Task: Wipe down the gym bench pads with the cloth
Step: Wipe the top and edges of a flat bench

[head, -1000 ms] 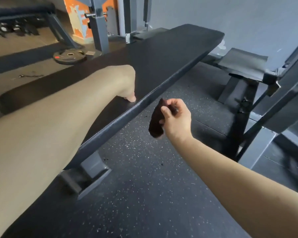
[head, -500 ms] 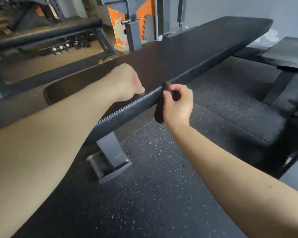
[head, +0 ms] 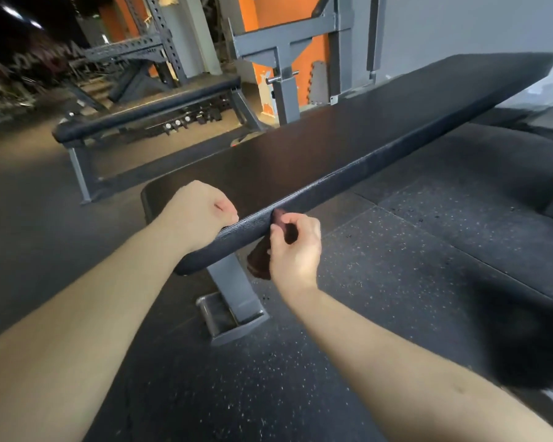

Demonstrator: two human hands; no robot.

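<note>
A long black bench pad [head: 348,145] runs from the near left to the far right on a grey steel foot [head: 233,307]. My left hand [head: 201,215] is a closed fist resting on the pad's top near its near end, holding nothing that I can see. My right hand [head: 296,247] grips a dark maroon cloth [head: 261,260] and holds its upper part against the pad's side edge. The lower part of the cloth hangs below the pad. My fingers hide much of the cloth.
A second flat bench [head: 147,106] stands behind to the left, with dumbbells [head: 186,119] under it. A grey rack frame [head: 284,52] and orange wall [head: 288,14] lie beyond. Speckled black rubber floor [head: 396,266] spreads to the right. A dark blurred shape [head: 524,339] sits at the lower right.
My right hand has carried the cloth up from beside the bench to the pad's side edge. The view has swung left, toward the bench's near end. My left fist has stayed on the pad.
</note>
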